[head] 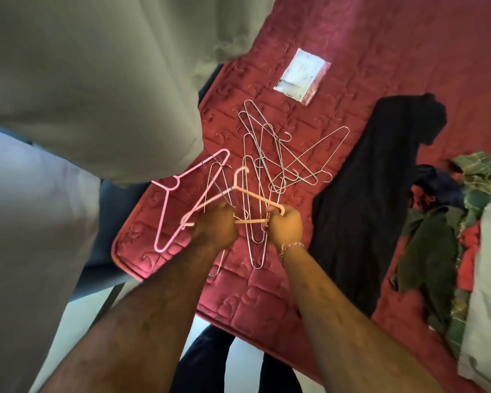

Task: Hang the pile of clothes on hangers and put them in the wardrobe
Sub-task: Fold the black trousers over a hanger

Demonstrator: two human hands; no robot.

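Both of my hands hold one peach plastic hanger (238, 191) just above the red mattress (267, 302). My left hand (214, 225) grips its left arm and bottom bar. My right hand (285, 226) grips its right end. Under it lie several thin wire hangers (270, 154) in a loose tangle. A pink plastic hanger (179, 182) lies to the left of them. A dark garment (366, 194) lies spread flat on the mattress to the right. A pile of clothes (442, 242), dark green, checked and red, sits at the right edge.
A large pale grey-green cloth (82, 80) hangs close in front of me and fills the upper left. A white label (302, 76) is sewn on the mattress further back. The mattress corner (119, 259) and pale floor (77, 313) lie at lower left.
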